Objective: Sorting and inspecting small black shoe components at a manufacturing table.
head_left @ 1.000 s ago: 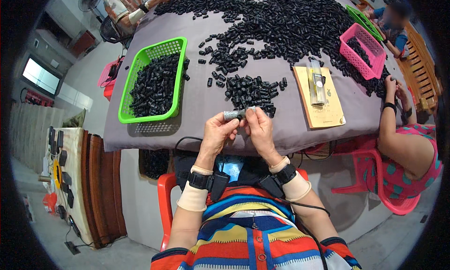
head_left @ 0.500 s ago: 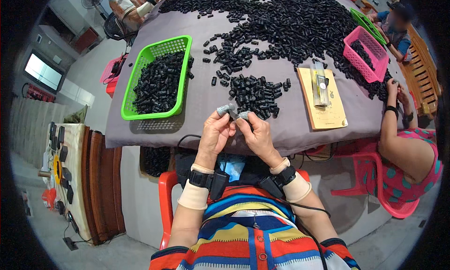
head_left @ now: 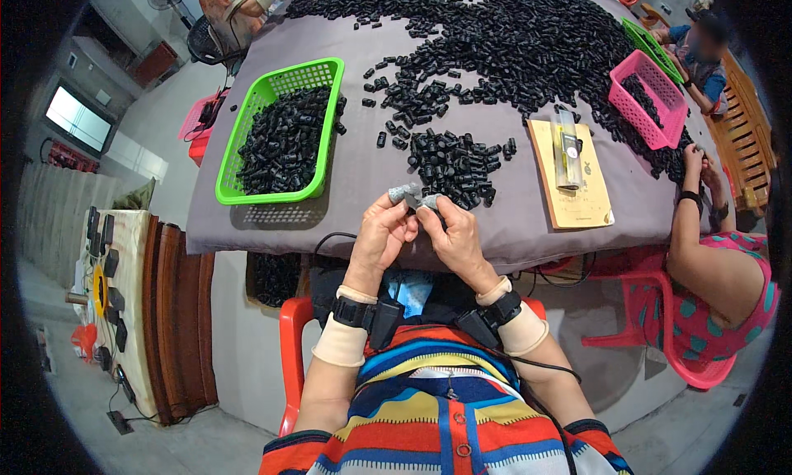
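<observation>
Close to the table's near edge, my left hand (head_left: 382,234) and my right hand (head_left: 454,237) meet fingertip to fingertip. Both are pinched closed, and grey speckled coverings wrap some fingertips. Whatever lies between the fingers is too small and hidden to name. Just beyond them is a small heap of short black cylindrical pieces (head_left: 455,165). A green basket (head_left: 221,186) full of similar pieces stands to the left of my hands.
A large pile of black pieces (head_left: 511,42) covers the far table. On the right lie a tan booklet (head_left: 582,207) with a clear, yellow-marked case (head_left: 567,157) and a pink basket (head_left: 639,62). Co-workers sit right and far left. A cable (head_left: 330,242) hangs near my left wrist.
My left fingertips have shifted slightly right, closer to the right ones. The whole view has moved a little. A co-worker's hands at the right have moved slightly.
</observation>
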